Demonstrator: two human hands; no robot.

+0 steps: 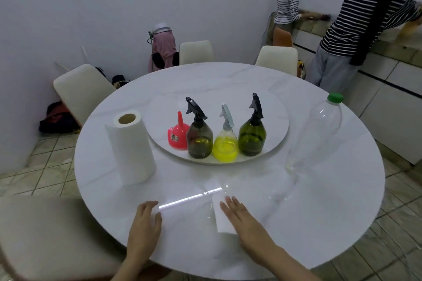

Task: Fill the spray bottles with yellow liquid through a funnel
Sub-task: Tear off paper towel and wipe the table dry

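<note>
A: Where do the hands stand?

B: Both lie flat and relaxed on the near edge of the round white surface (262, 80), holding nothing. The left hand (146, 219) rests bare on the marble; the right hand (237, 214) lies with its fingers on a folded white paper towel (222, 217).

A: And the task's things?

B: On the raised turntable (277, 107) in the middle. Three spray bottles in a row: a dark brown one (199, 141) at left with a little yellow at its base, a clear one (225, 147) in the middle about half full of yellow liquid, and a green one (251, 138) at right whose level is hard to judge. All three have their trigger heads on. The pink funnel (179, 132) sits upside down just left of the brown bottle. A large clear bottle with a green cap (319, 125) stands at the right, looking empty.

A: What could go wrong?

B: Likely a spill. The turntable may turn under a reaching hand, and the bottles stand close enough to knock one another. A kitchen roll (130, 148) stands at the left for that.
</note>
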